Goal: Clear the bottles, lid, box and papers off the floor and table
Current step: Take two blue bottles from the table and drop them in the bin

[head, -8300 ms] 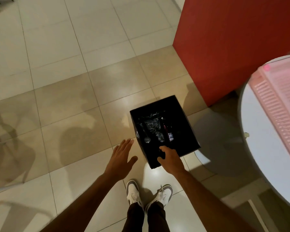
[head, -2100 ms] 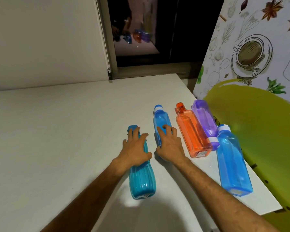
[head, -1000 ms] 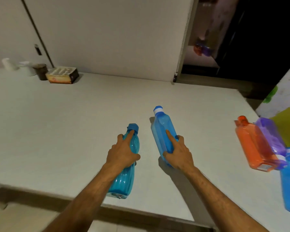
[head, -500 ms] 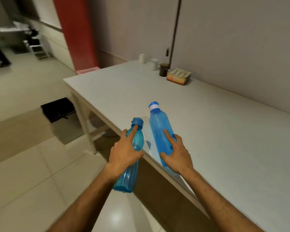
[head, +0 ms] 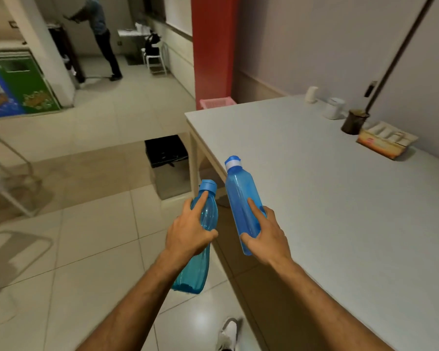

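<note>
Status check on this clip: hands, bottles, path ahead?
Left hand grips teal bottle; right hand grips blue bottle. Both bottles off the table. Black bin ahead on floor, nothing between.

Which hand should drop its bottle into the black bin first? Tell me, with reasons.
Left, probably. The left hand holds its bottle over open floor, on the side of the black bin. The right hand holds its bottle beside the table edge, farther from the bin.
</note>
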### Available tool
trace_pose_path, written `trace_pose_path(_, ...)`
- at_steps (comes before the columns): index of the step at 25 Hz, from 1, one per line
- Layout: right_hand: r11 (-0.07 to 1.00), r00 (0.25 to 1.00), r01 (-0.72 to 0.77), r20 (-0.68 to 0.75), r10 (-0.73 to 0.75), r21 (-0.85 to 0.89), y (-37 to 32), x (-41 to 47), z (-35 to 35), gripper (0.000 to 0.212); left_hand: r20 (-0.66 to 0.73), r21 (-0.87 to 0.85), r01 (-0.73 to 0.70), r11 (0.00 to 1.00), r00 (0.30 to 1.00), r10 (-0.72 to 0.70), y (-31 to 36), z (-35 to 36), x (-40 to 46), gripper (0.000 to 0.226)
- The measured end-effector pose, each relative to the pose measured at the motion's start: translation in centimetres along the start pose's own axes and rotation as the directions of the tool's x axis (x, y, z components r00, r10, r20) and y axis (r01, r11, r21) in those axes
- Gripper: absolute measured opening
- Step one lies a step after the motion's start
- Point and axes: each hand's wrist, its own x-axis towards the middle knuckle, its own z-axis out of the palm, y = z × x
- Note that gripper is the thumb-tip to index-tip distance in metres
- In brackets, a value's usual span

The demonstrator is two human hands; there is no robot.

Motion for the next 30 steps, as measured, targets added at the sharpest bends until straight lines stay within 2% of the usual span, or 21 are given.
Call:
trace_pose_path(9,0.969,0.969,0.197,0.121,-0.215,0.147,-6.4,17.6,6.7,0.097,-0.123,0.056,0.184,0.981,0.977,-0.176,-6.6,-5.7,13.2,0.105)
trace_pose_path(18,0.963,0.948,0.186,0.222,-0.229,0.197,-12.8,29.2,15.4,0.096,-0.137,-0.002,0.334,0.943,0.934,-0.331,-16.1,-9.6,24.0,0.106)
trace_pose_path(30,0.976,0.961,0.15,0.207,-0.181,0.157,-25.2,47.9,26.8,0.095,-0.077,-0.005,0.256,0.967,0.964,-0.256,-31.3,-17.4,43.0,0.104)
